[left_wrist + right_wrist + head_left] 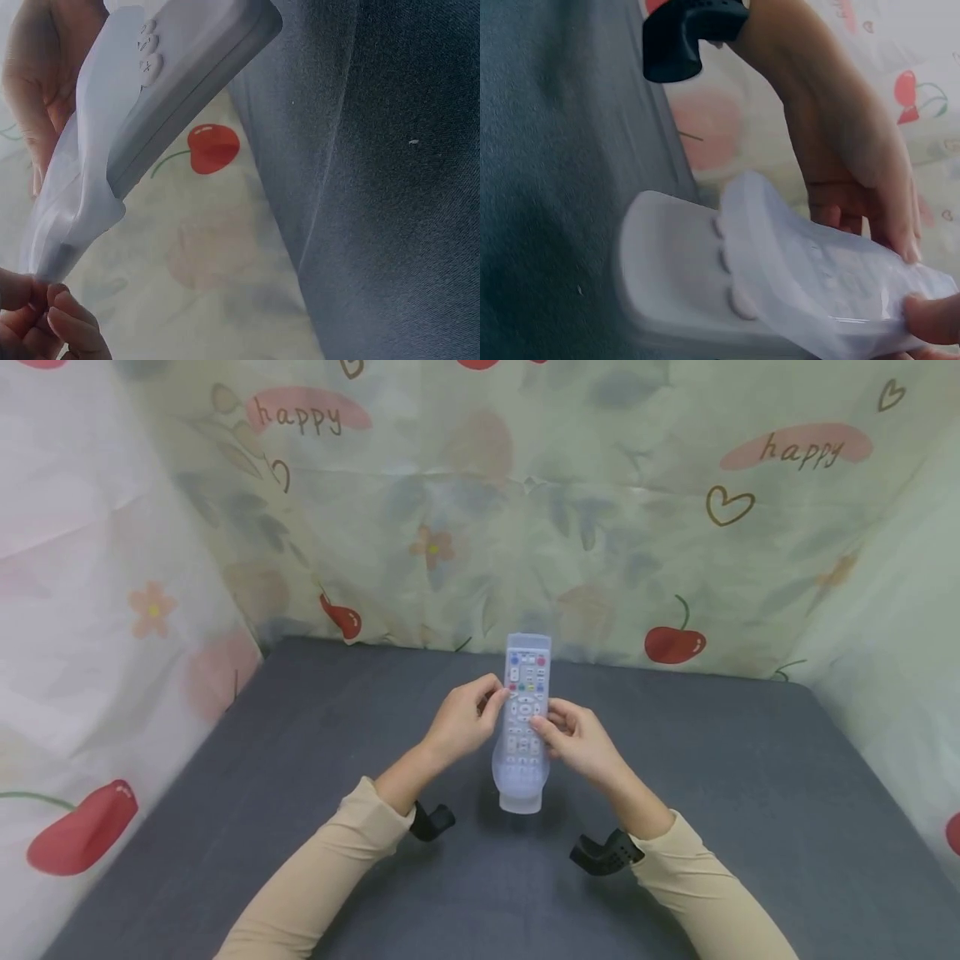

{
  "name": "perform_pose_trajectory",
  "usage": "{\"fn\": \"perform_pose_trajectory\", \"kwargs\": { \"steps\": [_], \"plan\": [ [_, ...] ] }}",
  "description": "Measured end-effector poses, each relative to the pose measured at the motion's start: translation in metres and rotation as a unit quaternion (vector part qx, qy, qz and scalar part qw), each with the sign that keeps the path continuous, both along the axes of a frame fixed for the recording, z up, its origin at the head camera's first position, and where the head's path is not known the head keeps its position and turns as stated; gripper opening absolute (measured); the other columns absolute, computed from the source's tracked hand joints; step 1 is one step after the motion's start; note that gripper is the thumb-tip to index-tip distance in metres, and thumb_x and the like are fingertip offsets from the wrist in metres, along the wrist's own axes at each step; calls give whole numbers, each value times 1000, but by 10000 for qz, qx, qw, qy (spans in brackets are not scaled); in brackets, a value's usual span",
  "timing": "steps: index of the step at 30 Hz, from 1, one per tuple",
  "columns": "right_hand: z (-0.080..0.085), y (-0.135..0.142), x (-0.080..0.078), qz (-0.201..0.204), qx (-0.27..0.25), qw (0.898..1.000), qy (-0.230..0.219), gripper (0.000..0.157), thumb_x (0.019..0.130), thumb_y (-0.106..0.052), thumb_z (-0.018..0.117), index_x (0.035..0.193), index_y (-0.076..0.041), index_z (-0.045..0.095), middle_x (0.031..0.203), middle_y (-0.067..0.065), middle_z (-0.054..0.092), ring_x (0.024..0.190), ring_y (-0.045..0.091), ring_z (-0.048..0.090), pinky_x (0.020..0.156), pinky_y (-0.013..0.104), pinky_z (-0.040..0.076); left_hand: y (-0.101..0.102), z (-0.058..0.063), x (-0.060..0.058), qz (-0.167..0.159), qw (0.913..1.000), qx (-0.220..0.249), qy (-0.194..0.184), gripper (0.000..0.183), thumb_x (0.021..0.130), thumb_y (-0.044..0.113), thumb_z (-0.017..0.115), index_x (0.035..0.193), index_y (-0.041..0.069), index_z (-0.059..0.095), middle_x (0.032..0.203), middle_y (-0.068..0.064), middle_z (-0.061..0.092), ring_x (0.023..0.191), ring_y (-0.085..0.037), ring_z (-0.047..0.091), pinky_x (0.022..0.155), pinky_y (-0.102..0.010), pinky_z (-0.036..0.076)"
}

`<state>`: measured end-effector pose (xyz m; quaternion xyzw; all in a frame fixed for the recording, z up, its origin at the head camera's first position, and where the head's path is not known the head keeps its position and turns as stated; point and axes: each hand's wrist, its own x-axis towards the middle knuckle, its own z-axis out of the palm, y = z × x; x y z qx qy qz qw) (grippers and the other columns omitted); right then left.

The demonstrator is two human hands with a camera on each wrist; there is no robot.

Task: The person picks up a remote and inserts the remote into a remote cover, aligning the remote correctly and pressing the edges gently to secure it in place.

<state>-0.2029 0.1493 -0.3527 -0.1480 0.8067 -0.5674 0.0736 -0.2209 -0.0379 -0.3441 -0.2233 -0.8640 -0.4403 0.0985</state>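
Note:
A white remote control (pixel 521 803) with many small buttons sits partly inside a translucent soft protective cover (pixel 528 642), held upright above the table. Its lower end sticks out of the cover's flared mouth, and that bare end (pixel 667 262) shows plainly in the right wrist view. My left hand (pixel 467 714) pinches the covered remote's left edge between thumb and fingers. On the opposite edge my right hand (pixel 583 742) grips it, thumb on the button face and fingers behind. In the left wrist view the cover (pixel 97 97) stands away from the last buttons.
A dark grey table (pixel 300 760) lies below the hands. Patterned cloth (pixel 465 527) with cherries and flowers hangs behind and at both sides. Black wrist mounts (pixel 609 853) sit on both wrists.

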Motion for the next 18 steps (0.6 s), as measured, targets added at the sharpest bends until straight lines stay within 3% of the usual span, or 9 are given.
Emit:
{"fn": "perform_pose_trajectory", "kwargs": {
  "steps": [9, 14, 18],
  "plan": [
    [-3, -8, 5, -594, -233, 9978, -166, 39, 97, -14, 50, 132, 4, 47, 124, 26, 58, 94, 22, 66, 73, 36, 57, 1, 4, 3, 110, 9942, -920, 550, 20, 96, 15, 48, 78, 8, 52, 62, -2, 45, 52, -11, 37, 48, -20, 28],
    [-4, -11, 8, -769, -564, 9950, -308, 37, 97, -12, 49, 129, 6, 49, 121, 28, 59, 85, 13, 67, 69, 32, 57, 0, 5, 5, 55, 9914, -1215, 488, 18, 96, 15, 47, 80, 8, 53, 64, -1, 48, 53, -10, 39, 48, -19, 29],
    [-4, -13, 8, -935, -671, 9925, -402, 37, 97, -14, 49, 128, 5, 50, 119, 28, 60, 79, 6, 66, 67, 28, 56, 0, 5, 7, -36, 9941, -1053, 264, 18, 96, 15, 47, 80, 8, 51, 63, -2, 46, 53, -10, 38, 48, -20, 29]
  ]
}}
